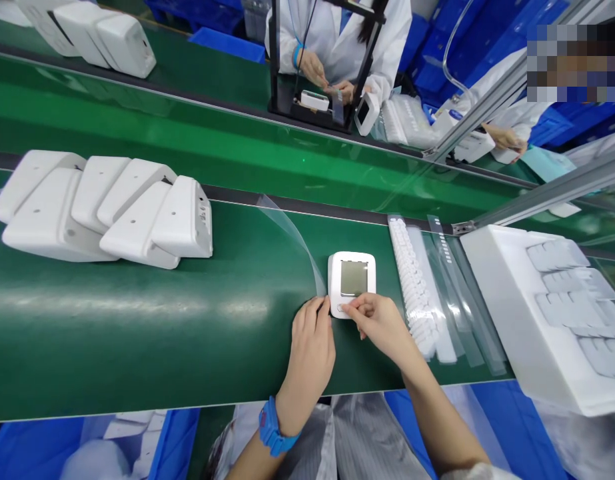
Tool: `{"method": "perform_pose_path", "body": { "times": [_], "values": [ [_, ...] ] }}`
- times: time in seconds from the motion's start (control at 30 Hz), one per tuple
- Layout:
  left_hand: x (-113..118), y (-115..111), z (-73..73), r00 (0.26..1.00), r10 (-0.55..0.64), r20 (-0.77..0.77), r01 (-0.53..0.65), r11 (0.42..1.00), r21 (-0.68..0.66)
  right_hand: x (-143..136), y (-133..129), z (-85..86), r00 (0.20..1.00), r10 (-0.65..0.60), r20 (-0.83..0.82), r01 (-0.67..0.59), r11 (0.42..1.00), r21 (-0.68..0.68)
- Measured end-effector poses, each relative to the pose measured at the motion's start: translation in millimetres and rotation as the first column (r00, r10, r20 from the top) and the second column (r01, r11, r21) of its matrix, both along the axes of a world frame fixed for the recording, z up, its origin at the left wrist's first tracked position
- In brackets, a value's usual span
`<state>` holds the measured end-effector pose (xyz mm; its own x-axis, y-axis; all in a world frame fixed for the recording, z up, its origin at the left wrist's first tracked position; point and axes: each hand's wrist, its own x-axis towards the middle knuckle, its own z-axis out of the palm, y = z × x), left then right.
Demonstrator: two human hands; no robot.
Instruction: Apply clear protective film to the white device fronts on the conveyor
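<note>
A small white device with a grey screen (354, 277), of a blood pressure monitor's look, lies face up on the green work surface. My left hand (312, 340) has its fingers together against the device's lower left edge, steadying it. A clear plastic strip (292, 233) curves down to those fingertips; whether they also grip it is unclear. My right hand (382, 327) is closed in a pinch, its fingertips on the device's front below the screen, over the button area. Anything between those fingertips is hidden or too small to tell.
Several white device housings (137, 213) stand in rows at the left. To the right lie clear strips with white pieces (414, 293) and a white foam box (507, 313) of pale parts. Beyond the green divider (237, 147), co-workers handle devices. Blue bins (182, 440) sit below the near edge.
</note>
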<state>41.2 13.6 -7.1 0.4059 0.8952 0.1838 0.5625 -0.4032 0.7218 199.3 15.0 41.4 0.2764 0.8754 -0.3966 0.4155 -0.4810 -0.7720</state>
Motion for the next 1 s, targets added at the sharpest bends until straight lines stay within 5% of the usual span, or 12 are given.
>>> {"method": "perform_pose_path", "body": {
  "times": [0.3,0.57,0.8,1.0],
  "values": [
    [-1,0,1.6,1.000,-0.002,0.001,0.002,1.000,0.000,0,1,0.0,1.000,0.001,-0.012,-0.001,1.000,-0.001],
    [0,2,3.0,1.000,0.004,-0.010,-0.004,1.000,0.012,2,-11,-1.1,0.999,0.029,-0.041,-0.023,0.990,0.138],
    [0,2,3.3,1.000,0.002,-0.008,-0.002,1.000,0.007,3,-16,-9.6,0.939,0.188,0.289,-0.268,0.925,0.270],
    [2,3,2.9,0.999,0.028,0.016,-0.028,0.999,0.029,9,-17,-15.4,0.789,0.234,0.568,-0.491,0.796,0.354]
  ]
}}
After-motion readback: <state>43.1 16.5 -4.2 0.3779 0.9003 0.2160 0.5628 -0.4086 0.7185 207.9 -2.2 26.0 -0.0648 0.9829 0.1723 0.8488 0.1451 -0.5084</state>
